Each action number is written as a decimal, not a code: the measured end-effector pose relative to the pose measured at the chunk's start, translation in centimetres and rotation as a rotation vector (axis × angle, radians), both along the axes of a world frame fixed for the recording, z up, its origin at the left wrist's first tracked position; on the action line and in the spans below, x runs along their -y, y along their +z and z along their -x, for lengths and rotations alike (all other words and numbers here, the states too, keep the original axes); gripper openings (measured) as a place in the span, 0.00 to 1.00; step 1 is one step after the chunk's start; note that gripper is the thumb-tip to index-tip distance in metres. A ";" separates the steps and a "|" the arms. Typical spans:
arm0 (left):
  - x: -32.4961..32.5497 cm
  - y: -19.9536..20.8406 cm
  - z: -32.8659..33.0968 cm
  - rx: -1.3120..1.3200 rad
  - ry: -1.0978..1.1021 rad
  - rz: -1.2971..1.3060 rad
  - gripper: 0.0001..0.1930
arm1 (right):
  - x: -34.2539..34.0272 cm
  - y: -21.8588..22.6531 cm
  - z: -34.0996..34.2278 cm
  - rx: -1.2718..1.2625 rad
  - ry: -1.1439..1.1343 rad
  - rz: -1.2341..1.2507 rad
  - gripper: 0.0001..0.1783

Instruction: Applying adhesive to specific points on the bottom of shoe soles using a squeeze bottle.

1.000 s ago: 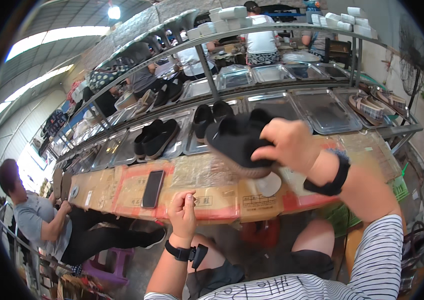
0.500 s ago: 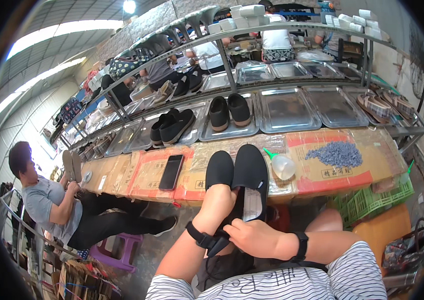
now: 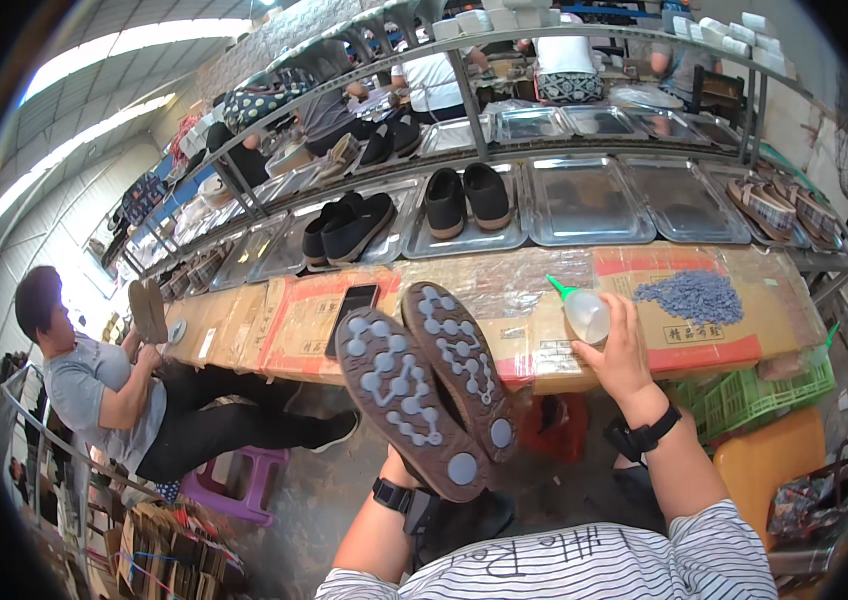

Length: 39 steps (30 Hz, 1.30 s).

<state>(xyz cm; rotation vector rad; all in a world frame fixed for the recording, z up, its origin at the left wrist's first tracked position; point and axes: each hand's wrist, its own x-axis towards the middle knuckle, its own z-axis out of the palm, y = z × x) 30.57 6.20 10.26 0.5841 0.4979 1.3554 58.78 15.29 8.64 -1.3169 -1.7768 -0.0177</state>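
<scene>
Near the tabletop's [image 3: 229, 320] front edge, bottle [image 3: 584, 314] sits inside spread right hand [image 3: 625, 355]. Shoes [image 3: 391, 390] mostly hide left hand [image 3: 396, 467], can't tell grip.

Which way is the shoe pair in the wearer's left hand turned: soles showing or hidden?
Showing: both brown shoe soles face the camera, their bluish discs visible.
</scene>
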 end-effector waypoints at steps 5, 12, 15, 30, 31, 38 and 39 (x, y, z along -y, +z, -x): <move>0.9 -0.2 0.7 0.022 0.044 0.037 0.26 | -1.5 -1.0 0.5 0.040 -0.051 0.115 0.43; 1.4 -1.0 1.0 0.092 0.081 0.060 0.26 | 4.5 1.7 3.6 -1.136 0.538 0.524 0.40; 1.1 -0.5 1.9 0.118 0.083 0.067 0.26 | 7.0 1.9 4.3 -0.829 0.557 0.461 0.41; 0.3 -0.4 1.7 0.196 0.105 0.102 0.26 | 8.6 1.3 4.4 -0.222 0.451 0.220 0.41; 0.3 -0.3 1.7 0.197 0.106 0.103 0.26 | 8.6 1.4 4.4 -0.208 0.450 0.209 0.40; 0.4 -0.3 1.7 0.205 0.116 0.107 0.26 | 8.9 2.3 4.7 -0.157 0.442 0.186 0.38; 0.1 -0.1 1.9 0.207 0.116 0.108 0.25 | 9.0 2.4 4.7 -0.156 0.443 0.187 0.38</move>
